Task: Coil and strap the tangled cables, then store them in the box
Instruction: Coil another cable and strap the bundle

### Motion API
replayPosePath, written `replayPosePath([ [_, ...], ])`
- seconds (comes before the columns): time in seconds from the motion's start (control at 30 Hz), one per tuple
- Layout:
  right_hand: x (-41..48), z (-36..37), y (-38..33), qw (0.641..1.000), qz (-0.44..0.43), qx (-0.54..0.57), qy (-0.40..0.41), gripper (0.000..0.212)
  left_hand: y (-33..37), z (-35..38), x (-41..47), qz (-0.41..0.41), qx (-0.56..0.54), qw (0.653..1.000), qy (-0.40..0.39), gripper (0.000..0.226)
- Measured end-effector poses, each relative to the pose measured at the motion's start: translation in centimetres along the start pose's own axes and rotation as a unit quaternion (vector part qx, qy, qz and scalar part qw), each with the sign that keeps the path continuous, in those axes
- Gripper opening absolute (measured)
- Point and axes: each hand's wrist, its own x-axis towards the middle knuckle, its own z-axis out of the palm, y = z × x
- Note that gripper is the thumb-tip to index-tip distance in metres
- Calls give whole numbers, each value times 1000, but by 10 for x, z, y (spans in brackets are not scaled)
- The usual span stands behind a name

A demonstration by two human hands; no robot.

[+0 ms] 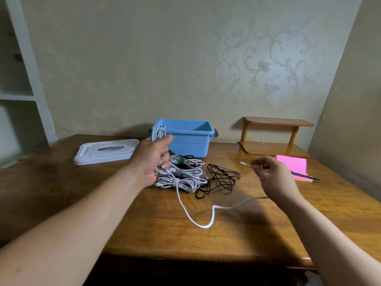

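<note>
My left hand (153,159) grips a bunch of white cable loops (158,132) held upright in front of the open blue box (186,137). From that bunch a loose white strand (198,222) trails down across the table and up to my right hand (272,176). My right hand pinches the strand near its plug end (243,163), which sticks out to the left. Under my left hand lies a pile of coiled white cables (185,176), one bound with a green strap (181,161). A tangled black cable (220,179) lies just right of the pile.
The box's white lid (106,151) lies flat at the left on the wooden table (144,223). A small wooden shelf (274,137) stands at the back right. In front of it lie pink sticky notes (291,165) with a pen (307,176).
</note>
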Motion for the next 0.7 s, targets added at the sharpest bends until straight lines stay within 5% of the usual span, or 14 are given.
replayPosePath([
  [0.1, -1, 11, -6, 991, 5, -128, -39, 20, -5, 0, -1, -12, -2, 1000, 18, 37],
  [0.27, -34, 28, -68, 945, -198, -260, 33, 37, -10, 22, -1, 12, -12, 1000, 21, 37],
  [0.47, -75, 61, -104, 908, -264, -297, -131, 56, -9, 40, 6, 77, 3, 993, 85, 30],
  [0.57, -86, 53, -103, 873, -282, -272, -291, 66, -10, 35, 10, 122, 64, 983, 123, 28],
  [0.7, -97, 60, -101, 820, -312, -264, -401, 34, -19, 32, 10, 154, 144, 968, 137, 21],
])
